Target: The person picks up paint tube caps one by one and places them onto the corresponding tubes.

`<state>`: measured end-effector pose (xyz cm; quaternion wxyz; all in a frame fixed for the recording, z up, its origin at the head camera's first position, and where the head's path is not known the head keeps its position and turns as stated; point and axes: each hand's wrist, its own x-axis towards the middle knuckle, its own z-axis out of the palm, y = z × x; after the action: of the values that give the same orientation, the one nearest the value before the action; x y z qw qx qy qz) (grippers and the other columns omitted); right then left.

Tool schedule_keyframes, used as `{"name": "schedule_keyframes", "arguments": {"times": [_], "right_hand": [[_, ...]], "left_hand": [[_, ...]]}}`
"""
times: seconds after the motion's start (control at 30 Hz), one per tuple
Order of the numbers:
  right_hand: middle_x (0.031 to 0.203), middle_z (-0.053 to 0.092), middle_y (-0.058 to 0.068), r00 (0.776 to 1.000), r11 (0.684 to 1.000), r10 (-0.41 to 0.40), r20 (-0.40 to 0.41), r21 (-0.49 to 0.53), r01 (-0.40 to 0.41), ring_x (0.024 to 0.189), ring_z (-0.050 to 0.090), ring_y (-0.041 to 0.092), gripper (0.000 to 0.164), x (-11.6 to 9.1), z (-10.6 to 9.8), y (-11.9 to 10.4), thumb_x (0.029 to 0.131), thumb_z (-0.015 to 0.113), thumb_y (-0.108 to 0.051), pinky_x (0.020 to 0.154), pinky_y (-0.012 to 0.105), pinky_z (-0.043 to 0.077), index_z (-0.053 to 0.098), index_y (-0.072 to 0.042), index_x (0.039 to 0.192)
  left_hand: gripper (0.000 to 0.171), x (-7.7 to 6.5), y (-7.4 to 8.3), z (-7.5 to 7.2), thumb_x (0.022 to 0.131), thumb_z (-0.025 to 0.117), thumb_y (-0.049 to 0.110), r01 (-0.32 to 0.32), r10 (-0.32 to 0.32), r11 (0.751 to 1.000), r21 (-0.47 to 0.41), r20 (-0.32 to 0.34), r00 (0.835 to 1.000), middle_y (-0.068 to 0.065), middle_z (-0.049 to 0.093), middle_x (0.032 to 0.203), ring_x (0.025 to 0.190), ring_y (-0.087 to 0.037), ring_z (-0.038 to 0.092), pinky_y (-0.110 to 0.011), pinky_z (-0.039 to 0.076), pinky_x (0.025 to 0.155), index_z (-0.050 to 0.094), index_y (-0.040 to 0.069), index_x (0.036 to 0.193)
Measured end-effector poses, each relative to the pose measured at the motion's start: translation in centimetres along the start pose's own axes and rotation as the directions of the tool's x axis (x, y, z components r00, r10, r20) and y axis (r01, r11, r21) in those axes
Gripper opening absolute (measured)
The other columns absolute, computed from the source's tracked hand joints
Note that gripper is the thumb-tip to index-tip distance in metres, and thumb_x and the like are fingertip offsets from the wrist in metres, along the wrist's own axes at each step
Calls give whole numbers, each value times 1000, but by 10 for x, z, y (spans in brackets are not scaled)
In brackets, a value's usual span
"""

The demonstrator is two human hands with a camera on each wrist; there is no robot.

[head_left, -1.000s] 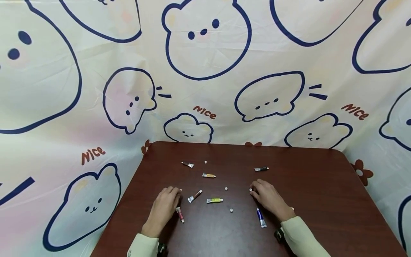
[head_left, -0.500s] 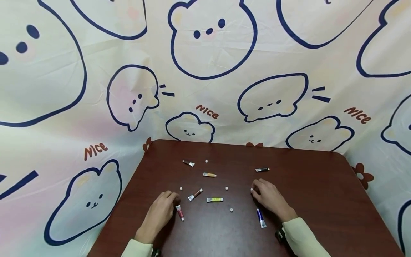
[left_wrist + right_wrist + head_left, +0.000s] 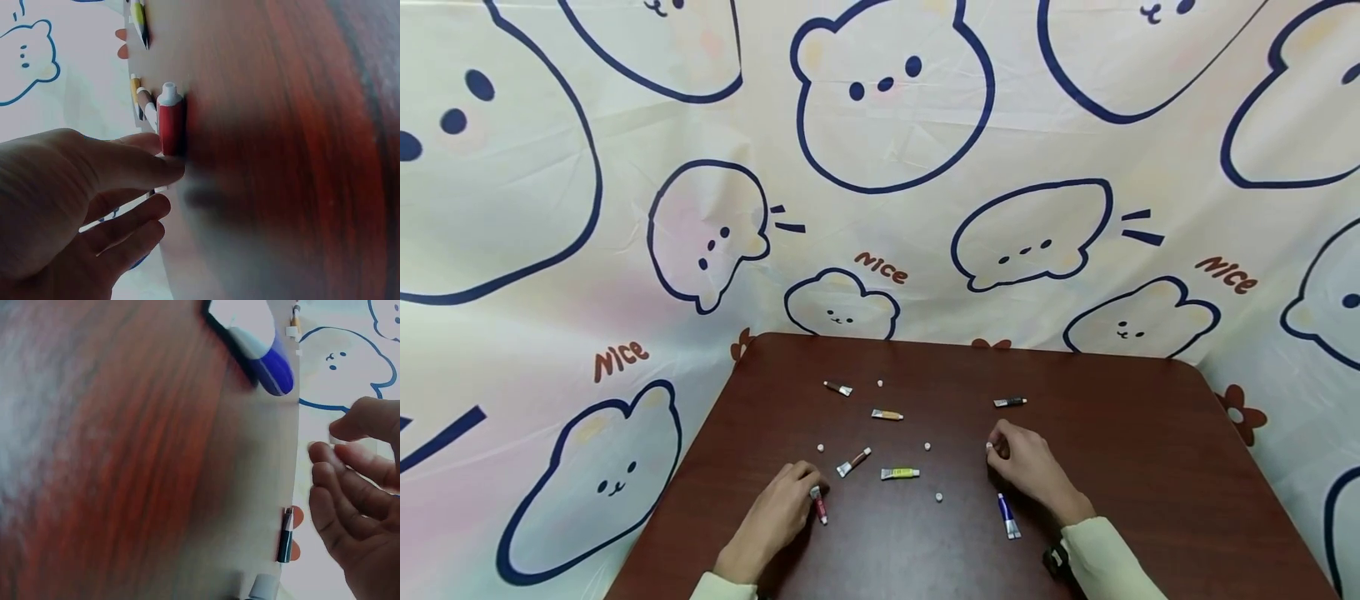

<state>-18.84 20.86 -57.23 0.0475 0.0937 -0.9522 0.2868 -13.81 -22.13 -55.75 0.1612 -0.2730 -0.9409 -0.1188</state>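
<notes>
My left hand (image 3: 781, 508) is at the small red paint tube (image 3: 821, 509), thumb and index finger pinching its flat silver end. In the left wrist view the red tube (image 3: 170, 125) points its white cap away from the thumb; the other fingers curl loosely. My right hand (image 3: 1036, 467) pinches a small white cap (image 3: 989, 446) between thumb and index fingertip, raised over the table in the right wrist view. Nearer me than that hand lies a blue paint tube (image 3: 1007, 517), its silver end toward me.
Across the brown table (image 3: 1112, 433) lie more tubes: yellow (image 3: 900, 473), brown (image 3: 853, 462), ochre (image 3: 887, 415), dark brown (image 3: 838, 388) and black (image 3: 1010, 402). Loose white caps, such as one left of the brown tube (image 3: 820, 447), sit among them. A printed cloth (image 3: 925, 225) hangs behind.
My left hand has drawn back from the white cap beside it, uncovering it, and come down onto the red tube's end. The right hand keeps its pinch, nearly in place.
</notes>
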Motion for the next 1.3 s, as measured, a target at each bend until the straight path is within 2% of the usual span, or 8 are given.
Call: {"name": "schedule_keyframes", "arguments": {"times": [0.2,0.37,0.6,0.73,0.9,1.17,1.3], "right_hand": [[79,62,-9,998,998,6,-62,56,-2,71,55,7,14,-2,0,2,93,81,-14,66,25,48,68,-20,93],[79,62,-11,1000,997,9,-15,78,-8,71,56,4,15,-3,-1,3,93,78,-15,66,23,49,65,-22,94],[79,58,-13,1000,996,-25,19,81,23,71,54,1,20,-7,-2,4,89,75,-12,66,22,47,60,-23,93],[78,57,-14,999,995,-52,15,91,50,70,53,0,21,-8,-3,5,87,75,-11,65,22,46,59,-24,91],[76,57,-16,998,993,-67,20,103,65,68,52,-2,21,-9,-2,7,87,76,-10,63,21,46,60,-24,91],[75,58,-14,997,984,-68,35,168,61,65,52,0,24,-11,-3,9,89,76,-7,60,23,47,60,-24,93],[77,59,-15,996,980,-83,33,183,76,67,54,-1,25,-11,-2,10,89,76,-6,62,22,49,61,-25,94]], "left_hand": [[29,-2,0,0,78,92,-4,-3,3,1000,2,14,1000,0,70,100,91,-18,65,-35,59,81,75,14,93],[29,-3,0,-2,77,98,10,-11,12,1000,-23,32,999,2,70,99,89,-17,64,-35,57,79,72,16,90],[24,-3,2,3,85,94,20,-66,69,996,-58,48,996,3,70,103,93,-16,63,-36,57,81,75,15,99],[22,-3,3,8,85,93,20,-95,96,994,-44,24,995,6,68,98,88,-14,60,-33,55,77,74,16,96],[23,-3,2,8,87,92,20,-115,116,992,-44,24,993,6,67,93,84,-11,57,-30,52,73,71,15,95],[26,3,7,4,88,90,17,-138,140,983,-123,2,990,8,67,81,75,-6,52,-24,46,65,64,17,90],[25,5,10,3,89,90,17,-118,120,977,-176,-3,993,8,66,79,73,-2,47,-19,41,62,65,17,91]]}}
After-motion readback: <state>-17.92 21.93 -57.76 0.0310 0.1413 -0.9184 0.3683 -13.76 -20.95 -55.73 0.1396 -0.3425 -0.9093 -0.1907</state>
